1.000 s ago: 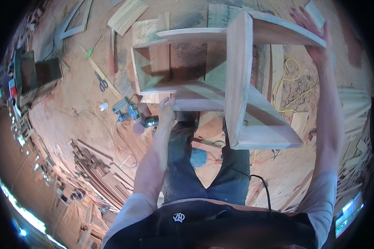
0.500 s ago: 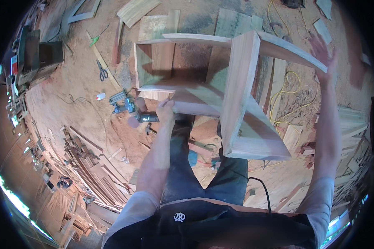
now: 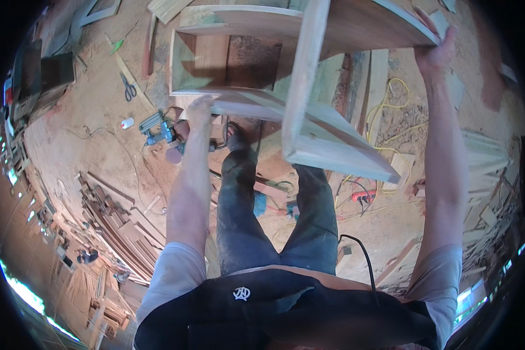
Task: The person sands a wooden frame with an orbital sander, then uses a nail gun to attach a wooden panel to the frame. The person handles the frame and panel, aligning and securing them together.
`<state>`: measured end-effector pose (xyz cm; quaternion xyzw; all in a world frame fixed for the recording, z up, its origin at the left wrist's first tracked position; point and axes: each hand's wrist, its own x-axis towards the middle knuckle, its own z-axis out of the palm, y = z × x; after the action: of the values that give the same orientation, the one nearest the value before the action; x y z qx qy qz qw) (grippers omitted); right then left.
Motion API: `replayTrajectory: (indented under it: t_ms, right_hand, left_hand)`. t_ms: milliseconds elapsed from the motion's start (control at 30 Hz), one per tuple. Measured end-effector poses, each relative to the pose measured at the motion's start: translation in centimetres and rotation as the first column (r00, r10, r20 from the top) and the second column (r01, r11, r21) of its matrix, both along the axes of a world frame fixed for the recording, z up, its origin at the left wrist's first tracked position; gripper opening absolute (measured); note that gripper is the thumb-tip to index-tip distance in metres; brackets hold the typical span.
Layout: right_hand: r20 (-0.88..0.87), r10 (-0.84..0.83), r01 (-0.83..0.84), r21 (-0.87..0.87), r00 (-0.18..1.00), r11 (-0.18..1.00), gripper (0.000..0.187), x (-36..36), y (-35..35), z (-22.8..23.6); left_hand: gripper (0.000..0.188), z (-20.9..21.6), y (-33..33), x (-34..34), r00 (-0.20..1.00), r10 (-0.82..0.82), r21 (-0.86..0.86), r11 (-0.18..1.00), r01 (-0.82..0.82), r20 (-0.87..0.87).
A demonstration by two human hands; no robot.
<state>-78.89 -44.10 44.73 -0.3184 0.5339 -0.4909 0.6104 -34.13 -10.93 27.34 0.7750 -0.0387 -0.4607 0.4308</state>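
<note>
A pale wooden frame point(image 3: 304, 81) of joined boards, like a shelf or cabinet carcass, is tilted in front of me above the floor. My left hand point(image 3: 199, 111) is closed round the left end of its near board. At the upper right, my right hand point(image 3: 437, 55) grips the outer end of its far board, with the thumb and fingers partly hidden by the edge. An upright panel runs between the two boards. My legs stand just below the frame.
Power tools point(image 3: 164, 131) lie left of my legs, near dark-handled scissors point(image 3: 127, 88). A yellow cord point(image 3: 385, 111) loops over the dirt floor at right, by a red tool point(image 3: 364, 196). Timber strips point(image 3: 114, 216) are stacked at lower left. Loose boards lie under the frame.
The frame has shifted away from me and tilted. My right hand, spread against the board's end before, now wraps round it. My left hand keeps its hold and has moved farther out.
</note>
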Motion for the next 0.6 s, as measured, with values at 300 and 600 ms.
replayTrajectory:
  t_ms: [300,600]
  right_hand:
    - [-0.237,0.105,-0.128,-0.083,0.966,0.988,0.092,-3.5,5.4,-0.8]
    - [0.001,-0.245,0.244,0.065,0.970,0.968,0.090,-8.3,6.7,0.9]
  left_hand:
    - [0.042,-0.2,-0.8,1.1,0.997,0.024,-0.026,0.999,-0.026,-0.076]
    - [0.063,11.9,1.8,-8.7,0.973,0.063,-0.451,0.878,-0.159,-0.220]
